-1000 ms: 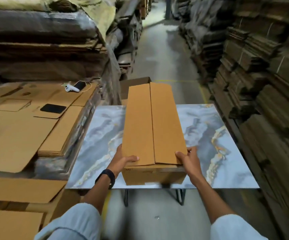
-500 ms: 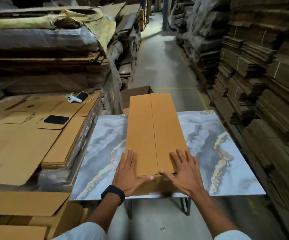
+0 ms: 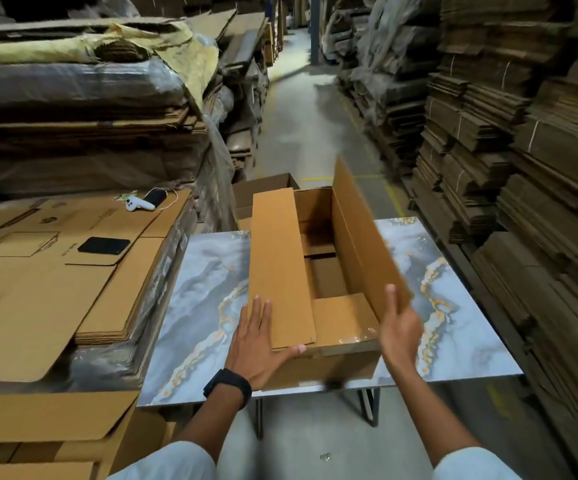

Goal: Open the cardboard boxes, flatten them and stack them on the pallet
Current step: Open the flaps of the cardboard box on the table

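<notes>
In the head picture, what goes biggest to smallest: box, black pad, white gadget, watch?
1. Box.
2. Black pad and watch: they look alike, and the watch is nearer, so no ranking.
3. White gadget, smallest.

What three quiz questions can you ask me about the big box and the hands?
1. True or false: the cardboard box stands on the marble table.
2. The box's left flap is: A lying flat, B torn off, C standing upright.
3. Which hand touches the raised right flap?

Key: 1 true. 2 A. 3 the right hand, with straight fingers; the left hand rests on the left flap.
</notes>
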`<state>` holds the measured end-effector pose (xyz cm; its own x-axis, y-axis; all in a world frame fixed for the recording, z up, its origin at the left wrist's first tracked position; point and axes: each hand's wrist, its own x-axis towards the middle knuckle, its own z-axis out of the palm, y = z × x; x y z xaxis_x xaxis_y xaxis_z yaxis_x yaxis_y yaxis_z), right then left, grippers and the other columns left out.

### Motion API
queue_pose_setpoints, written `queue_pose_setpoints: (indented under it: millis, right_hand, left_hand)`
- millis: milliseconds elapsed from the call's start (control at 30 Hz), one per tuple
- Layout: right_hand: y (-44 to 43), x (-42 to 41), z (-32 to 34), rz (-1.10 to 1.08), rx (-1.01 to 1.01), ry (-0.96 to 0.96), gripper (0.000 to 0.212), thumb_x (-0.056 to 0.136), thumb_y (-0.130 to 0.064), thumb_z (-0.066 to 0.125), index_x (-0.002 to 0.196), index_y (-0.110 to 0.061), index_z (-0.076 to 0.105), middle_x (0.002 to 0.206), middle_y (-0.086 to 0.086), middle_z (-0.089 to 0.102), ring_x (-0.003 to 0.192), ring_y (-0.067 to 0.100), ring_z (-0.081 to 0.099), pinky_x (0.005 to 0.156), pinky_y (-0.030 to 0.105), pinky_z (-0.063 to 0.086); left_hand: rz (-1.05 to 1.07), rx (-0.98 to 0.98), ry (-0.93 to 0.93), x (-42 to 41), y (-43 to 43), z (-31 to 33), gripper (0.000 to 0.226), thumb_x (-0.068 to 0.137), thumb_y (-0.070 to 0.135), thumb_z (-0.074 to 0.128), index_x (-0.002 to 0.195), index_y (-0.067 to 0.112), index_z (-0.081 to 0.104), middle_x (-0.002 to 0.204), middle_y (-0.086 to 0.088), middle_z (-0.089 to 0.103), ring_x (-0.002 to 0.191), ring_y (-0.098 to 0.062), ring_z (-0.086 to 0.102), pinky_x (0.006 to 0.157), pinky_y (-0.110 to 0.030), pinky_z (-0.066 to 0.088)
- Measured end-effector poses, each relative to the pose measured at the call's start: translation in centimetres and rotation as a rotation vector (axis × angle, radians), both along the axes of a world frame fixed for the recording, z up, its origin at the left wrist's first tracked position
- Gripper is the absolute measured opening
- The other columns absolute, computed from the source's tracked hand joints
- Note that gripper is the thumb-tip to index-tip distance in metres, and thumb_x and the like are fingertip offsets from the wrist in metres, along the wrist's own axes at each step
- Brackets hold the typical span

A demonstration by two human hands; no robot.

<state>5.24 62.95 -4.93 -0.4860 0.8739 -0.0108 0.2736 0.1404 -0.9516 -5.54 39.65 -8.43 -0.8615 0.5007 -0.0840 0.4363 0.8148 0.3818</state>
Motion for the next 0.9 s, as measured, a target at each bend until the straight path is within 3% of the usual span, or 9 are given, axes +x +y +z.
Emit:
queue_pose_setpoints:
  millis: [133, 300, 367, 467, 567, 633, 733, 800, 900]
  right_hand:
    - [3.4, 0.7, -1.1, -0.330, -0.753, 0.344, 0.042, 0.099, -0.049, 0.056, 0.123, -0.014, 0.052, 0.121, 0.012, 0.065, 0.102, 0.029, 0.065, 0.083, 0.045, 0.058]
    - [4.5, 2.2, -2.9, -0.246, -0.767, 0.235, 0.046, 0.098, -0.040, 0.063, 0.128, -0.007, 0.053, 0.106, 0.014, 0.065, 0.085, 0.029, 0.067, 0.069, 0.039, 0.058]
    - [4.3, 2.5, -3.2, -0.360, -0.617, 0.142, 0.050, 0.092, -0.037, 0.071, 0.129, -0.012, 0.049, 0.114, 0.011, 0.062, 0.092, 0.032, 0.065, 0.078, 0.043, 0.056]
    - [3.7, 3.0, -3.0, -0.514, 0.046, 0.011, 0.049, 0.084, -0.014, 0.073, 0.124, -0.016, 0.044, 0.127, 0.014, 0.051, 0.115, 0.038, 0.051, 0.099, 0.053, 0.042]
    - [1.4, 3.1, -1.6, -0.005, 0.647, -0.024, 0.031, 0.088, -0.003, 0.068, 0.117, -0.011, 0.061, 0.113, 0.007, 0.062, 0.106, 0.023, 0.053, 0.095, 0.031, 0.035]
    - [-0.2, 2.2, -1.5, 0.391, 0.727, -0.118, 0.017, 0.095, -0.015, 0.065, 0.112, -0.016, 0.067, 0.102, -0.005, 0.067, 0.094, 0.012, 0.056, 0.087, 0.029, 0.040]
    - [-1.6, 0.8, -2.8, 0.616, 0.743, -0.260, 0.023, 0.100, -0.040, 0.050, 0.095, -0.028, 0.069, 0.094, -0.016, 0.069, 0.091, 0.010, 0.060, 0.084, 0.034, 0.044]
    - [-2.0, 0.7, -3.8, 0.614, 0.765, -0.301, 0.030, 0.098, -0.047, 0.043, 0.093, -0.030, 0.068, 0.096, -0.018, 0.069, 0.096, 0.013, 0.055, 0.085, 0.034, 0.042]
    - [-2.3, 1.3, -4.6, 0.600, 0.812, -0.334, 0.039, 0.097, -0.052, 0.038, 0.102, -0.028, 0.068, 0.106, -0.015, 0.068, 0.102, 0.016, 0.052, 0.090, 0.036, 0.043]
  left_hand:
    - [-0.002, 0.028, 0.013, -0.1, 0.1, -0.4, 0.123, 0.070, 0.098, 0.037, 0.160, 0.028, -0.011, 0.166, 0.007, -0.023, 0.153, -0.019, -0.020, 0.125, -0.045, 0.008]
    - [0.009, 0.039, 0.020, -0.1, 0.1, -0.6, 0.123, 0.069, 0.099, 0.036, 0.161, 0.029, -0.008, 0.166, 0.009, -0.021, 0.154, -0.020, -0.019, 0.125, -0.046, 0.011]
    - [0.008, 0.043, 0.012, -0.2, -0.1, -0.7, 0.123, 0.069, 0.100, 0.035, 0.160, 0.030, -0.009, 0.166, 0.009, -0.022, 0.154, -0.020, -0.020, 0.125, -0.046, 0.011]
    - [0.010, 0.051, 0.019, -0.4, 0.0, -1.0, 0.122, 0.069, 0.100, 0.033, 0.160, 0.031, -0.010, 0.166, 0.010, -0.023, 0.154, -0.019, -0.020, 0.125, -0.045, 0.011]
    - [0.025, 0.165, 0.004, -0.2, 0.0, -0.7, 0.114, 0.074, 0.095, 0.039, 0.161, 0.035, -0.003, 0.166, 0.015, -0.015, 0.153, -0.011, -0.011, 0.123, -0.039, 0.013]
    - [0.089, 0.381, -0.006, 0.3, -0.2, 0.1, 0.103, 0.076, 0.090, 0.042, 0.160, 0.036, 0.016, 0.161, 0.019, 0.012, 0.147, -0.003, 0.015, 0.118, -0.031, 0.024]
    - [0.422, 0.811, -0.079, 2.0, -0.3, 1.8, 0.096, 0.076, 0.092, 0.033, 0.139, 0.024, 0.056, 0.127, 0.010, 0.060, 0.115, -0.012, 0.057, 0.090, -0.026, 0.048]
    - [0.834, 1.105, -0.218, 2.2, -0.3, 2.3, 0.073, 0.089, 0.077, 0.039, 0.118, 0.013, 0.061, 0.100, 0.000, 0.064, 0.088, -0.020, 0.060, 0.081, -0.034, 0.048]
    - [1.134, 1.515, -0.639, 1.1, -2.0, 0.6, 0.035, 0.101, 0.040, 0.057, 0.123, 0.012, 0.054, 0.113, -0.009, 0.064, 0.100, -0.029, 0.061, 0.087, -0.044, 0.051]
